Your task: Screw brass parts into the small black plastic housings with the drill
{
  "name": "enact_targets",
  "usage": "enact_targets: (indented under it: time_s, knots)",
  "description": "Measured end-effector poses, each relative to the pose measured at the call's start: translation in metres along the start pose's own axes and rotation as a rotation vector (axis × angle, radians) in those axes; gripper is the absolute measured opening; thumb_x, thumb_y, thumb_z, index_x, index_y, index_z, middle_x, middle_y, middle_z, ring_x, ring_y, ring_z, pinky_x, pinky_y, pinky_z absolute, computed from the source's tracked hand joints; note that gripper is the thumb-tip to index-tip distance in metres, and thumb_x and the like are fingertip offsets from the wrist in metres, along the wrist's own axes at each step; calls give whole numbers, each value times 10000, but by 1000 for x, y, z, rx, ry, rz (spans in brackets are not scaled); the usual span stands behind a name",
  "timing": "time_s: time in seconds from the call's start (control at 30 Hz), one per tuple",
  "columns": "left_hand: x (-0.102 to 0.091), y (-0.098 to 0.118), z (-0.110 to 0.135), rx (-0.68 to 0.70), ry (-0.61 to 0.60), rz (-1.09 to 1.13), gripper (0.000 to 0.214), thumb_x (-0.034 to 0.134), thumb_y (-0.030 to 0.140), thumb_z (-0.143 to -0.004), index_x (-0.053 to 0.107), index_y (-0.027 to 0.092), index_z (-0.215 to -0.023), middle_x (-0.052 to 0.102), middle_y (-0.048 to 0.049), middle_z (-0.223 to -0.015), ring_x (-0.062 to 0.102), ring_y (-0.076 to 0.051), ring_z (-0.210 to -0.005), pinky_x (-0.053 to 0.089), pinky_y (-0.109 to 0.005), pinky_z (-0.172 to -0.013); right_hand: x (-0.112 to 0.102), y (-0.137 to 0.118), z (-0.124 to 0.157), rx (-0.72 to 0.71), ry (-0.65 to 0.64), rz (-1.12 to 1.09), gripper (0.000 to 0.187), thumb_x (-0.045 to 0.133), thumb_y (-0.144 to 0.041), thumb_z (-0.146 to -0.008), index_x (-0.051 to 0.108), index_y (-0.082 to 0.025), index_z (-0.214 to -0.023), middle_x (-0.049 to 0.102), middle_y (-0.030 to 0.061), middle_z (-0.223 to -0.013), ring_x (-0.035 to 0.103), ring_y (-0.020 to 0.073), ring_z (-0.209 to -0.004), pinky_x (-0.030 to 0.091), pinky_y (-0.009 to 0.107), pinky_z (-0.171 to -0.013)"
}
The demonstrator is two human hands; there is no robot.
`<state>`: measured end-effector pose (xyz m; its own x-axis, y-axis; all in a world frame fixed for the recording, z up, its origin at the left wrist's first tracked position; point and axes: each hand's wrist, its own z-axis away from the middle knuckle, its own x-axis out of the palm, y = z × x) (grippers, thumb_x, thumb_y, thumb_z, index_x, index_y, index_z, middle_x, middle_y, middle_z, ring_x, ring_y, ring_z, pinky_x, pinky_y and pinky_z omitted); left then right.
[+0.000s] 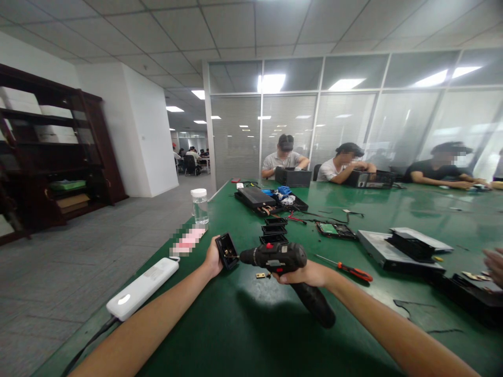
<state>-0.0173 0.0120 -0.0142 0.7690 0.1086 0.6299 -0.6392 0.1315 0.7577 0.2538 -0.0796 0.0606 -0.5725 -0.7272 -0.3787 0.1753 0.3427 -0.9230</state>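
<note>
My left hand (213, 258) is closed round the side of a small black plastic housing (227, 250), tilted with its open face toward the right. Small brass-coloured parts show inside it. In my right hand (302, 276) is a black cordless drill (277, 257) with red details, its handle slanting down to the right. The drill's bit points left into the housing's opening; whether it touches a screw is too small to tell. Beneath the drill's front, a small brass-coloured piece (260, 275) lies on the green table (220, 324).
Several black frames (274, 229) stand beyond the drill. A screwdriver (349, 270) lies to the right, near a hard drive (336, 230) and silver cases (377, 246). A white power strip (146, 287) and clear jar (200, 207) line the left edge. Another person's hand (494, 264) shows far right.
</note>
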Motion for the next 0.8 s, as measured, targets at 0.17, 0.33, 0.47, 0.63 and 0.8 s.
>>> enact_targets:
  time_s: [0.17, 0.33, 0.47, 0.63, 0.8]
  knots:
    - [-2, -1, -1, 6, -6, -17, 295, 502, 448, -655, 537, 157, -686, 546, -24, -568, 540, -180, -510, 453, -335, -542, -1, 3, -1, 4, 3, 9, 222, 586, -253, -719, 548, -107, -883, 495, 25, -774, 452, 117, -711, 390, 244, -687]
    - [0, -1, 0, 4, -3, -3, 290, 499, 445, -656, 536, 158, -682, 543, -22, -568, 538, -178, -506, 451, -332, -533, 0, 0, 0, 4, 1, 21, 217, 581, -242, -720, 551, -106, -886, 495, 24, -775, 454, 118, -712, 392, 247, -692]
    - [1, 0, 0, -20, 13, 15, 275, 495, 427, -660, 539, 156, -674, 546, -23, -573, 538, -171, -505, 451, -322, -533, 0, -2, 1, 1, 6, 14, 214, 574, -226, -724, 551, -102, -896, 497, 27, -785, 457, 122, -728, 391, 248, -696]
    - [0, 1, 1, -16, -16, 9, 286, 493, 439, -658, 541, 158, -683, 549, -27, -578, 541, -182, -515, 453, -338, -540, 0, -3, 1, 2, 10, 25, 219, 579, -237, -720, 552, -106, -894, 502, 30, -793, 460, 125, -730, 394, 254, -701]
    - [2, 1, 3, -23, 9, 5, 288, 491, 440, -659, 534, 156, -677, 539, -25, -570, 535, -177, -507, 448, -330, -536, 0, -4, 0, -6, -1, 32, 226, 587, -259, -715, 553, -104, -876, 502, 34, -788, 462, 130, -725, 399, 263, -701]
